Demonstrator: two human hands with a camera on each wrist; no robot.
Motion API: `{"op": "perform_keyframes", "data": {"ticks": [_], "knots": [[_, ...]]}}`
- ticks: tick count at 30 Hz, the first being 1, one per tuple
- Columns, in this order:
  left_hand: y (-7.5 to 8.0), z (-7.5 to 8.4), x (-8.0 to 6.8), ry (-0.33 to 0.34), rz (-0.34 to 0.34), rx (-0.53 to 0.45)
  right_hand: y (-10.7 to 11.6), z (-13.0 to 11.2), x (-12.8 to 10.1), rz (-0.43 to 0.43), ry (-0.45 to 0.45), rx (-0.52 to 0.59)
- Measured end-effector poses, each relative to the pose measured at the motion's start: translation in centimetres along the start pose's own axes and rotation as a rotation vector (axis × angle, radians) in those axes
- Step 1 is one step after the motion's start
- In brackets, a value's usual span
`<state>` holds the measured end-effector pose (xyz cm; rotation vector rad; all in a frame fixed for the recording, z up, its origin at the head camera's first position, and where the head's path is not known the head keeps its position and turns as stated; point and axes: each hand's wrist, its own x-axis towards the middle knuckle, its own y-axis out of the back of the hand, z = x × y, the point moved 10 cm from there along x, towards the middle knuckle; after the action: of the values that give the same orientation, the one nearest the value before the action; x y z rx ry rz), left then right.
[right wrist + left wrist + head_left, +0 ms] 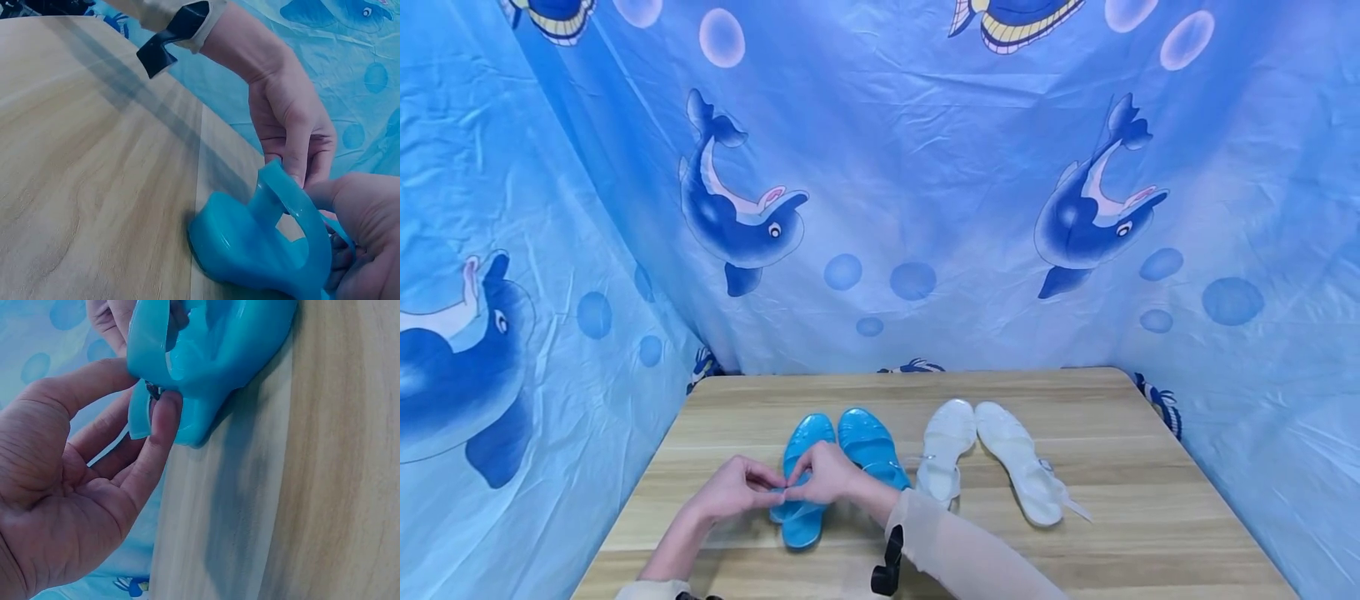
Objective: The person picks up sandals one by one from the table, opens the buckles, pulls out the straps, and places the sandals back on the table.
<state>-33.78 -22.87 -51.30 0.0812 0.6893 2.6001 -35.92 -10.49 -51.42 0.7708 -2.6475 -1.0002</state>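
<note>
Head: left blue sandal (803,518), toe away, axis front-to-back.

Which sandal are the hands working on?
The leftmost blue sandal: left hand and right hand hold its strap; the other blue sandal and white sandals lie to its right.

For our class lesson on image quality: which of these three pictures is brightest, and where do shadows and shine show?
Head view: brightest, with small highlights on the blue sandals; left wrist view: dimmer, with a soft-edged shadow on the tabletop; right wrist view: also dimmer, a long shadow across the tabletop, shine on the strap.
</note>
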Motion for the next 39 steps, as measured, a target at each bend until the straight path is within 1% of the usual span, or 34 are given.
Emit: {"op": "perform_keyframes", "data": {"ticks": [4,7,11,13,15,18,21,25,28,30,34,36,39], "knots": [[-0.2,-0.1,0.1,0.010,-0.027,-0.007,-0.1,0.8,-0.1,-0.002,-0.069,0.036],[-0.6,-0.1,0.1,0.011,-0.053,-0.013,-0.3,1.2,-0.3,-0.029,-0.101,0.088],[-0.9,-0.2,0.1,0.008,-0.067,0.011,-0.7,1.3,-0.5,-0.080,-0.097,0.142],[-0.9,-0.3,0.1,0.009,-0.060,0.028,-0.9,1.2,-0.6,-0.087,-0.087,0.151],[-0.9,-0.3,0.1,0.008,-0.053,0.038,-0.8,1.1,-0.6,-0.074,-0.084,0.148],[-0.7,-0.4,0.1,0.005,-0.057,0.028,-0.7,1.2,-0.7,-0.047,-0.108,0.147],[-0.7,-0.6,-0.1,0.005,-0.079,-0.011,-0.7,1.3,-0.8,-0.026,-0.128,0.142],[-0.7,-0.9,-0.2,0.020,-0.094,-0.050,-0.5,1.2,-0.8,0.001,-0.126,0.133],[-0.7,-0.9,-0.1,0.031,-0.084,-0.043,-0.4,1.3,-0.8,0.006,-0.117,0.123],[-0.8,-0.9,0.0,0.033,-0.072,-0.038,-0.4,1.3,-0.8,-0.005,-0.110,0.128],[-1.0,-1.0,0.4,0.021,-0.033,-0.057,0.2,1.2,-0.9,-0.003,-0.064,0.098],[-1.0,-1.1,0.5,0.002,-0.010,-0.064,0.7,0.9,-0.8,0.022,-0.016,0.041],[-0.8,-1.2,0.6,-0.021,0.020,-0.058,1.5,0.1,-0.8,0.053,0.079,-0.085]]}}
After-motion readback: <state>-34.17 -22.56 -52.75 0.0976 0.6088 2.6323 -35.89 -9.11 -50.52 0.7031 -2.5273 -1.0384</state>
